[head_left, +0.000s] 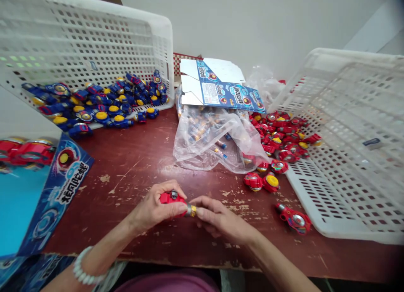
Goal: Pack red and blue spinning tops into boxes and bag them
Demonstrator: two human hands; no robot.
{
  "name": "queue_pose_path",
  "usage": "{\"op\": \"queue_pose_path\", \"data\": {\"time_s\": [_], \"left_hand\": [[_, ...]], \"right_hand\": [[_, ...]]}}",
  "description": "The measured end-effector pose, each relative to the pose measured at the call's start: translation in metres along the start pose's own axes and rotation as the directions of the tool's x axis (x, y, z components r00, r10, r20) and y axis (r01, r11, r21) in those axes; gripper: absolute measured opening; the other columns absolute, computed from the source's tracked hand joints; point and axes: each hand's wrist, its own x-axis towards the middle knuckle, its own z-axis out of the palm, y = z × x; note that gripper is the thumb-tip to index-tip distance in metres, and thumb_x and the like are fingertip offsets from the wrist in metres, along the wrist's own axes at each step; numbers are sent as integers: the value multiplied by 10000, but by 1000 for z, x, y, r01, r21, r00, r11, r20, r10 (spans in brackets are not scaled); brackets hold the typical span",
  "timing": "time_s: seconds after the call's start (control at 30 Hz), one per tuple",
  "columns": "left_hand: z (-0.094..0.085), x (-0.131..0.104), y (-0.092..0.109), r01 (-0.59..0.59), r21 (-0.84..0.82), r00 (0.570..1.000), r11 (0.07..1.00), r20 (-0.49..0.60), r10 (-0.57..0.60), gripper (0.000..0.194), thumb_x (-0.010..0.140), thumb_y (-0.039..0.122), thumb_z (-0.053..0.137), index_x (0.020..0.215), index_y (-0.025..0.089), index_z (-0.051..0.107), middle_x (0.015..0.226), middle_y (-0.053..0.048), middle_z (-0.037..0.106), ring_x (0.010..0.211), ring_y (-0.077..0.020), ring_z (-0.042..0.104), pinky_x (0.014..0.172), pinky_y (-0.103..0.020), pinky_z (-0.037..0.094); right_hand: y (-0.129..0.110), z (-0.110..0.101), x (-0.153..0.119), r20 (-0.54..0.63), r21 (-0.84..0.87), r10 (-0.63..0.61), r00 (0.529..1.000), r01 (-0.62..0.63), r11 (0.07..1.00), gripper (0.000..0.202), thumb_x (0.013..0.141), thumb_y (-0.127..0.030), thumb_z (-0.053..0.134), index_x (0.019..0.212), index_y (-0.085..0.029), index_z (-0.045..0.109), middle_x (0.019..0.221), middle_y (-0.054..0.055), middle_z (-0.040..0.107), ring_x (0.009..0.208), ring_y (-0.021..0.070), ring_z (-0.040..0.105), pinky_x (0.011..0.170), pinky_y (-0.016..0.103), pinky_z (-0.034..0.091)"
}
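Near the front of the table, my left hand [162,205] is closed around a red toy launcher [174,197] with a small dark part on top. A short grey-and-yellow cylinder [191,211] sticks out of the toy's right end. The fingertips of my right hand [217,218] pinch that cylinder; how far it sits inside the toy is hidden. Beyond my hands lies a clear plastic bag [217,157] holding many small cylinders with blue and yellow wrapping. To the right, a red toy with a silver disc [295,219] lies alone on the table.
A white basket [104,18] tipped toward me at the left spills blue toys [113,109]. Another white basket [347,170] at the right has red toys [284,132] at its mouth. A flattened printed carton [230,94] rests on the bag. An open blue box [47,216] stands at the left edge.
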Motion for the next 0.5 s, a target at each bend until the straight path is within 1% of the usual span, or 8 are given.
{"op": "queue_pose_path", "data": {"time_s": [0.07, 0.1, 0.13, 0.2, 0.27, 0.33, 0.43, 0.5], "left_hand": [[-1, 4, -4, 157, -195, 987, 968, -6, -162, 317, 707, 442, 704, 794, 146, 632, 656, -2, 563, 579, -109, 477, 554, -216, 354], [0, 6, -6, 212, -279, 975, 937, -7, -223, 332, 700, 452, 704, 793, 145, 618, 637, 4, 557, 561, -105, 471, 539, -211, 346], [0, 7, -7, 234, -332, 968, 914, -13, -252, 341, 694, 457, 704, 788, 143, 608, 627, 7, 551, 552, -103, 466, 530, -209, 341], [2, 8, -6, 186, -295, 979, 937, -22, -201, 326, 692, 443, 704, 775, 140, 620, 654, 2, 553, 578, -104, 470, 550, -212, 351], [3, 9, -5, 50, -106, 999, 993, -11, -51, 289, 687, 409, 720, 773, 140, 658, 707, -8, 565, 633, -108, 485, 599, -218, 366], [2, 11, -4, -8, 12, 1000, 1000, 25, 8, 265, 696, 391, 724, 784, 145, 678, 743, -17, 581, 667, -114, 501, 626, -220, 372], [0, 15, -9, 141, -147, 990, 979, 9, -141, 306, 700, 431, 710, 779, 142, 647, 675, -6, 568, 599, -105, 477, 566, -212, 354], [0, 17, -12, 223, -291, 972, 931, -2, -233, 331, 690, 457, 701, 763, 145, 620, 619, 8, 535, 549, -100, 452, 525, -210, 333]], "right_hand": [[1, 6, -1, -162, -373, -259, 952, 184, 909, 338, 927, -435, 472, 1172, -212, 535, 977, 61, 552, 784, 169, 475, 719, 288, 400], [2, 7, -1, -205, -507, -368, 907, 223, 833, 320, 929, -413, 461, 1145, -195, 552, 1010, 82, 548, 871, 201, 473, 800, 329, 389], [5, 8, -1, -225, -542, -401, 888, 227, 809, 313, 930, -416, 449, 1103, -181, 563, 998, 91, 542, 895, 215, 464, 826, 349, 377], [10, 5, 2, -194, -377, -272, 942, 185, 908, 358, 935, -483, 407, 987, -166, 565, 856, 67, 521, 764, 185, 449, 725, 311, 395], [13, -3, 5, -42, -125, -72, 997, 66, 990, 439, 923, -568, 378, 900, -160, 538, 705, 17, 458, 565, 126, 357, 544, 244, 358], [12, -9, 5, 69, 15, 6, 998, -7, 1000, 475, 920, -602, 353, 961, -162, 526, 654, -17, 419, 483, 100, 287, 450, 213, 303], [6, -11, 4, -89, -56, -130, 987, 125, 991, 430, 924, -542, 467, 1191, -206, 493, 846, 19, 518, 683, 131, 473, 608, 234, 411], [5, -7, 4, -218, -151, -240, 946, 211, 966, 357, 922, -507, 520, 1115, -209, 557, 911, 30, 541, 823, 147, 486, 727, 248, 402]]}}
